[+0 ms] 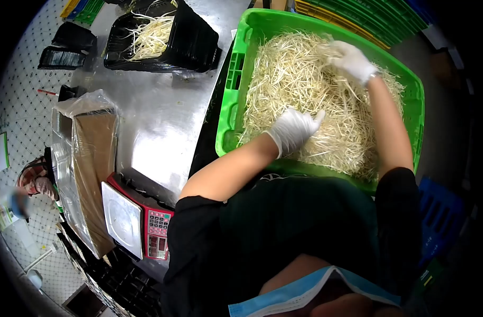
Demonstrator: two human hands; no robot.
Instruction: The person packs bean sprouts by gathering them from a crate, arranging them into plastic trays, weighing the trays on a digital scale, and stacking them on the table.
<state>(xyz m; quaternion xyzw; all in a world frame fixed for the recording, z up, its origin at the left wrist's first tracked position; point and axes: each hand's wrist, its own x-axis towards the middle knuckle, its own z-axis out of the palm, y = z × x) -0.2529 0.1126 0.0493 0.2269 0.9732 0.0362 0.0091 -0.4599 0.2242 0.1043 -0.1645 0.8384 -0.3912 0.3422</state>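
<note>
A blue mask is nearest. Beyond, the hands are apart: the left hand touches sprouts in the green crate; the blurred right hand is at their far side. Neither grip is clear. The far-left tray stack holds some; most seem left in the crate. The steel table bears a scale near left, beside tiled floor.

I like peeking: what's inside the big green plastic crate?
Thin, whitish sprouts in the crate, with a white-gloved left hand and right hand over them. They hide its bottom.
</note>
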